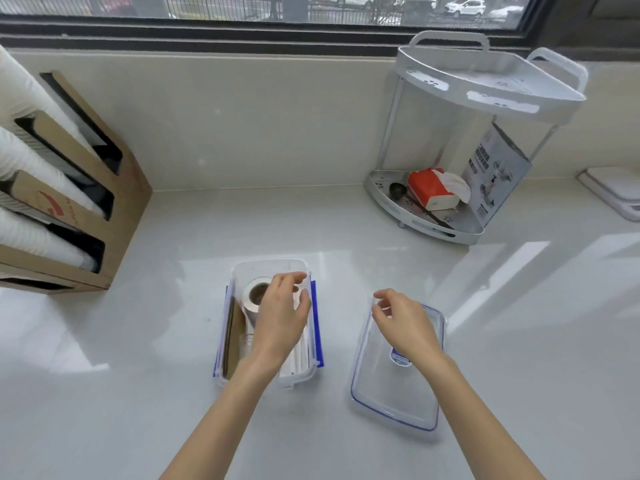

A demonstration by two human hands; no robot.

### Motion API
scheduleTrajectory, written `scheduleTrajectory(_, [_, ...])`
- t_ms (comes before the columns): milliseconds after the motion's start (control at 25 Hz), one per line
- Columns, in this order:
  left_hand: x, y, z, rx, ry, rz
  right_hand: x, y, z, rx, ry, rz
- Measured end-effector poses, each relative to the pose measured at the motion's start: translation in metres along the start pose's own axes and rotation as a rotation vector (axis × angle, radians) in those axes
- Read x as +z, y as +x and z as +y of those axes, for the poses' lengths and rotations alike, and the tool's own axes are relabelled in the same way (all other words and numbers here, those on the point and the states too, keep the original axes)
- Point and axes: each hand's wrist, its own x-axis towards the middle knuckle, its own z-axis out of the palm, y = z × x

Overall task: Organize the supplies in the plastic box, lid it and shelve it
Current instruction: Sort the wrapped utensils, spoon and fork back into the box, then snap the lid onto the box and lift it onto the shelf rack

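Note:
A clear plastic box (242, 268) with blue side clips stands on the white counter in front of me. Inside it lie a white tape roll (251, 299), a brown cardboard piece (233, 341) along the left wall and white packets (298, 358) on the right. My left hand (282, 317) hovers over the box with its fingers apart, holding nothing. To the right lies the clear lid (398, 400) with a blue rim, flat on the counter. My right hand (403, 323) is over the lid's far end, fingers curled near its edge; a grip cannot be made out.
A white two-tier corner shelf (485, 98) stands at the back right; its lower tier holds a red tissue pack (431, 188), a black scoop (398, 190) and a printed box (495, 174). A cardboard cup dispenser (114, 188) stands at the left. A white scale (616, 192) is at the far right.

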Motion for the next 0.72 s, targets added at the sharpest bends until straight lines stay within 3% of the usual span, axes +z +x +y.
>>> scheduleTrajectory(160, [0.059, -0.014, 0.022, -0.037, 0.083, -0.239, -0.018, -0.009, 0.052, 0.18, -0.092, -0.034])
scheduleTrajectory(320, [0.099, -0.03, 0.027, -0.206, 0.276, -0.473, -0.024, -0.021, 0.087, 0.315, -0.16, -0.099])
scheduleTrajectory(520, [0.115, -0.04, 0.026, -0.317, 0.373, -0.499, -0.019, -0.021, 0.103, 0.331, -0.167, -0.159])
scheduleTrajectory(720, [0.118, -0.036, 0.027, -0.41, 0.238, -0.456, -0.011, -0.022, 0.103, 0.307, -0.103, -0.112])
